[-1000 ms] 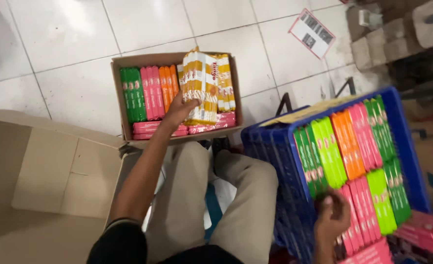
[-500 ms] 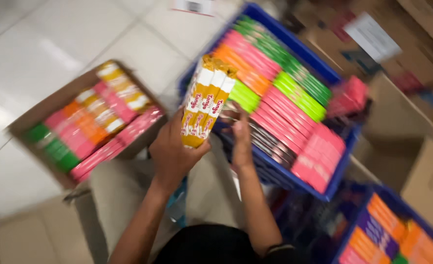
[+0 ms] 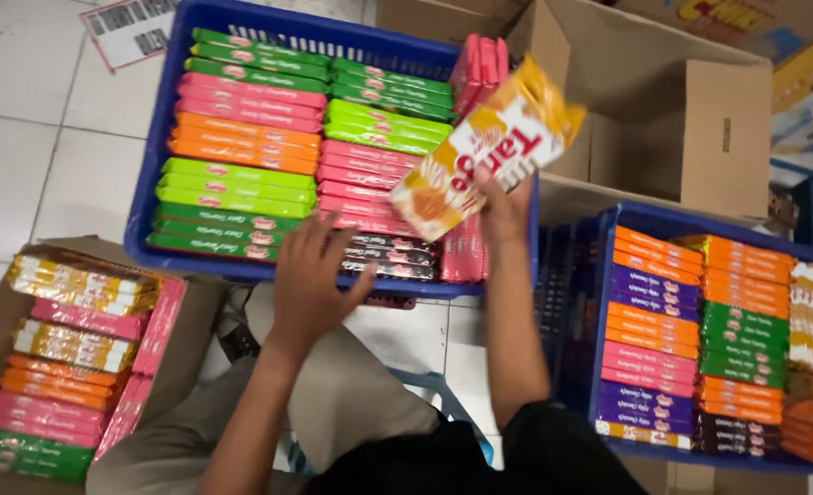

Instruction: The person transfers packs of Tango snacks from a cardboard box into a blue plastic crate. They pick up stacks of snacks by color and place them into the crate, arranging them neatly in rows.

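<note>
Head view: half a second ago the left hand carried the yellow-and-orange packs; now the right hand (image 3: 505, 203) grips them, fingers closed on the lower edge of the yellow-and-orange packs (image 3: 484, 151), tilted above the near right corner of the blue crate (image 3: 149, 165); the left hand (image 3: 310, 280) is empty, fingers spread wide, hovering over the dark packets (image 3: 392, 257) by the crate's near rim; right of the grip an open cardboard box (image 3: 681, 128) offers room; a second blue crate (image 3: 608, 302) sits below right.
</note>
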